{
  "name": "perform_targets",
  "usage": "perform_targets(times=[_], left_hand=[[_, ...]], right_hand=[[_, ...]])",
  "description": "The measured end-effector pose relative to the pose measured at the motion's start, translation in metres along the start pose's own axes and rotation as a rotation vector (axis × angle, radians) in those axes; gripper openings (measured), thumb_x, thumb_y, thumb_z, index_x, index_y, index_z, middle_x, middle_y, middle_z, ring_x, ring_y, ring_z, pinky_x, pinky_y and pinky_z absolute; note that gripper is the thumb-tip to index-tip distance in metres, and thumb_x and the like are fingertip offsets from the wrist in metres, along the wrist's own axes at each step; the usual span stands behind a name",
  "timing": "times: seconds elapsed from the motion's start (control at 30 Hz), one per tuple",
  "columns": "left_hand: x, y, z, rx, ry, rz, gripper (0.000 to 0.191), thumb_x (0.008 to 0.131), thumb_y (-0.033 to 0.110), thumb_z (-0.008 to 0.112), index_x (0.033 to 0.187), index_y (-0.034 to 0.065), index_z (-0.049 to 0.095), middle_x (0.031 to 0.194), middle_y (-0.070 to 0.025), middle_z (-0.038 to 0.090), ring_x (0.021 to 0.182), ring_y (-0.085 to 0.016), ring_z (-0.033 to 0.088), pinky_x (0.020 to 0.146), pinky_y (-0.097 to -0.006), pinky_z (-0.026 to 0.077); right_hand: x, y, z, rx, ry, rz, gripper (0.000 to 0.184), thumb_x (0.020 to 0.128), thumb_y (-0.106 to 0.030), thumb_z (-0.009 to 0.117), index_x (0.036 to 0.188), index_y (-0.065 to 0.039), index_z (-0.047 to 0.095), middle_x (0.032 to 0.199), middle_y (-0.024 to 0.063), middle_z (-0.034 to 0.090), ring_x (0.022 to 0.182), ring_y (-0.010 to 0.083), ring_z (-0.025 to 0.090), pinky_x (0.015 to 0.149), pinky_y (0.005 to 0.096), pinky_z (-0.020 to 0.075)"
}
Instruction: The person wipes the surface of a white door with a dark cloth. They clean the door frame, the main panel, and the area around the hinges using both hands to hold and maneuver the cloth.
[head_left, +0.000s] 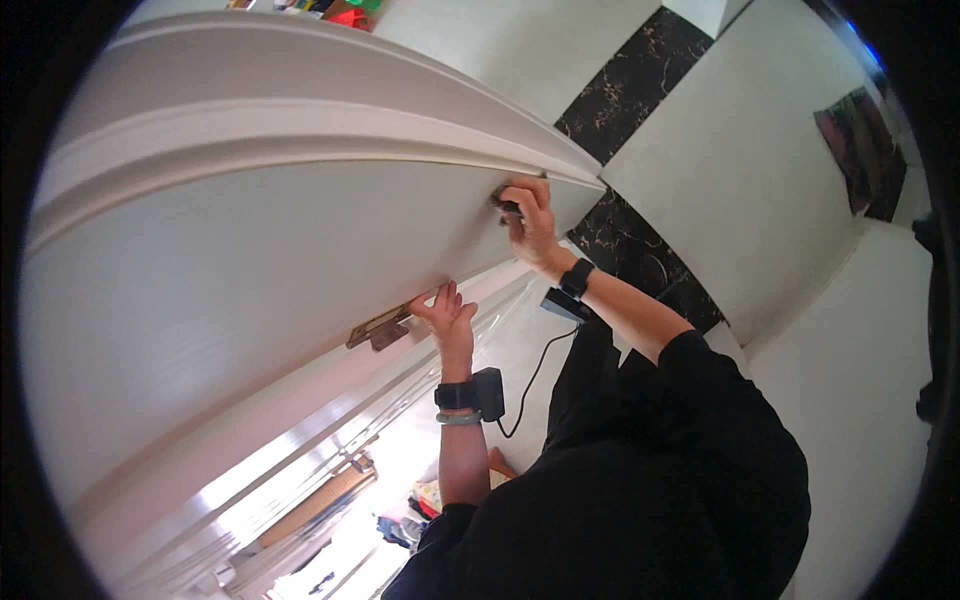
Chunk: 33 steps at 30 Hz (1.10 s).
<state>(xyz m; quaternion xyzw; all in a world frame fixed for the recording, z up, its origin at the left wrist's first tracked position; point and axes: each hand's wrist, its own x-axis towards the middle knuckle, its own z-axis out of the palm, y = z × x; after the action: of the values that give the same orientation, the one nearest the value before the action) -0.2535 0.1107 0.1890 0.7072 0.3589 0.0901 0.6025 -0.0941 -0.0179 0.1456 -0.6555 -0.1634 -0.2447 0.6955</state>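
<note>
In front of me stretches a white door panel (247, 255). A brownish metal hinge or lock fitting (386, 334) sits on its near edge. My left hand (448, 315) rests against that edge beside the fitting, fingers spread and nothing visible in it. Farther along the panel, my right hand (534, 225) has its fingers curled around a small dark object (510, 205) at the door's surface. The fingers cover much of this object, so I cannot tell whether it is a loose tool or a fixed handle.
White moulded trim (315, 124) runs along the panel's far side. Dark marbled strips (637, 82) cross the pale tiled floor (720, 172). A black box (490, 394) on my left wrist trails a cable (529, 397). A dark patterned mat (861, 154) lies at the right.
</note>
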Motion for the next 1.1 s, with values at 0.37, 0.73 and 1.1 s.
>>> perform_targets(times=[0.37,0.73,1.1], left_hand=[[0.0,-0.012,-0.002,0.024,-0.006,0.033,0.068,0.069,-0.018,0.045,0.125,0.0109,0.019,0.141,-0.0286,0.034,0.136,-0.035,0.037,0.111,-0.0435,0.03],[0.002,-0.032,-0.009,-0.074,-0.099,0.083,0.071,0.069,-0.025,0.028,0.129,0.0132,0.017,0.147,-0.0296,0.022,0.127,-0.035,0.049,0.101,-0.0373,0.042],[-0.001,-0.032,-0.002,-0.041,-0.06,0.236,0.078,0.07,-0.026,0.032,0.136,0.01,0.009,0.142,-0.018,0.035,0.13,-0.03,0.045,0.097,-0.0344,0.046]], right_hand=[[0.019,-0.029,0.038,-0.03,-0.154,-0.503,0.044,0.065,0.001,0.07,0.106,-0.011,0.061,0.106,0.005,0.056,0.096,0.0265,0.05,0.083,0.0382,0.0398],[-0.002,-0.034,0.047,0.014,-0.493,-0.59,0.039,0.074,-0.014,0.068,0.113,-0.011,0.063,0.115,0.0036,0.055,0.108,0.0242,0.051,0.09,0.0395,0.0431],[-0.02,-0.047,0.056,-0.069,-0.745,-0.733,0.038,0.071,-0.017,0.067,0.108,-0.014,0.065,0.112,0.0003,0.057,0.107,0.0198,0.053,0.095,0.0381,0.0393]])
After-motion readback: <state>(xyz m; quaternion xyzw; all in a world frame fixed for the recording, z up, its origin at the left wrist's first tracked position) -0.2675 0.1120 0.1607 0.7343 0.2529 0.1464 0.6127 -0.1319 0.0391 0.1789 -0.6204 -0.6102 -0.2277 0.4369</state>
